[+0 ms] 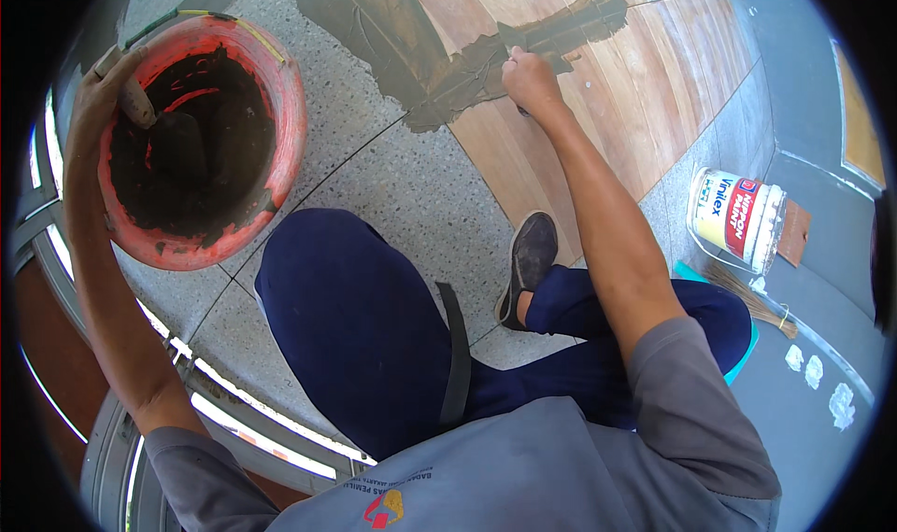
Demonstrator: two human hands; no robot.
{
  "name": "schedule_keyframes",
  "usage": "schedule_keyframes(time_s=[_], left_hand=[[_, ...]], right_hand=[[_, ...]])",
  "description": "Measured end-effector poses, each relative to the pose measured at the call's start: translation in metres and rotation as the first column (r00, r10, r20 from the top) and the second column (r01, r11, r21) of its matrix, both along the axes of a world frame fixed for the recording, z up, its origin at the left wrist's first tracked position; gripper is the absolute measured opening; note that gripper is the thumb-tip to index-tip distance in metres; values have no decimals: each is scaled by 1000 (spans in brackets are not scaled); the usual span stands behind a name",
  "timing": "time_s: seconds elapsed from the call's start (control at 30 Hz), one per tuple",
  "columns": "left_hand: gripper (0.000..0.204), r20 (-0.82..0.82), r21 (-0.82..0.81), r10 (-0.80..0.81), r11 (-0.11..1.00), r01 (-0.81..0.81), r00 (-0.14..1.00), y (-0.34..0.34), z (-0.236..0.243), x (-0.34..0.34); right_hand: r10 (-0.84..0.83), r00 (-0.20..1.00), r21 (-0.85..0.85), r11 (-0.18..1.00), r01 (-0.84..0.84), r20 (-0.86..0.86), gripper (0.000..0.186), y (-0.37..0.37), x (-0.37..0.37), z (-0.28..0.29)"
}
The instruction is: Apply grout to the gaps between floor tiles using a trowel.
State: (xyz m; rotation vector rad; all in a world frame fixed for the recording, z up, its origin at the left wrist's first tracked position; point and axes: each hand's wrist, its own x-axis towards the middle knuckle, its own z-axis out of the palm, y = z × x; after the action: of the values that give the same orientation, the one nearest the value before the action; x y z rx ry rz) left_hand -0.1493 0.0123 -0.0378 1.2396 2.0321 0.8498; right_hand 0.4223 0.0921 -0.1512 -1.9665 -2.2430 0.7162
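Note:
My left hand (pixel 97 91) is closed over the rim of a round red bucket (pixel 291 126), which is partly filled with dark grey wet mortar (pixel 220 191). Against that hand's fingers lies the wooden handle of a trowel (pixel 138 104), its blade down in the mortar; whether the fingers also grip the handle, I cannot tell. Ahead, my right hand (pixel 533 82) grips a putty knife (pixel 511 37), its grey blade resting on a smeared band of grout (pixel 467 76). The grout covers joints between wood-patterned tiles (pixel 645 93). Most of the knife's handle is hidden in my fist.
Speckled grey tiles (pixel 350 196) lie between the bucket and my knees. A white paint pail (pixel 733 216) stands at the right, with a brown tile piece (pixel 794 233) behind it and a stick broom (pixel 747 294) below. Metal railing (pixel 121 439) runs along the left.

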Motion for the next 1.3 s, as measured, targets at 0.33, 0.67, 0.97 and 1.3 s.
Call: schedule_keyframes(time_s=[0.33, 0.67, 0.97, 1.3], left_hand=[[45, 5, -46, 5, 999, -5, 1000, 9, -6, -12], [41, 85, -40, 110, 993, -107, 990, 14, -13, -14], [41, 109, -75, -52, 995, 60, 993, 14, -13, -21], [39, 89, -42, -15, 999, 19, 996, 13, -19, -27]], right_hand=[[359, 918, -49, 933, -356, 171, 22, -29, 8, -32], [69, 980, -61, 996, -59, 188, 18, -78, -23, -33], [322, 930, -291, 920, -262, 179, 26, 61, 74, 25], [-584, 702, -779, 623, 67, -407, 21, -64, -106, 21]])
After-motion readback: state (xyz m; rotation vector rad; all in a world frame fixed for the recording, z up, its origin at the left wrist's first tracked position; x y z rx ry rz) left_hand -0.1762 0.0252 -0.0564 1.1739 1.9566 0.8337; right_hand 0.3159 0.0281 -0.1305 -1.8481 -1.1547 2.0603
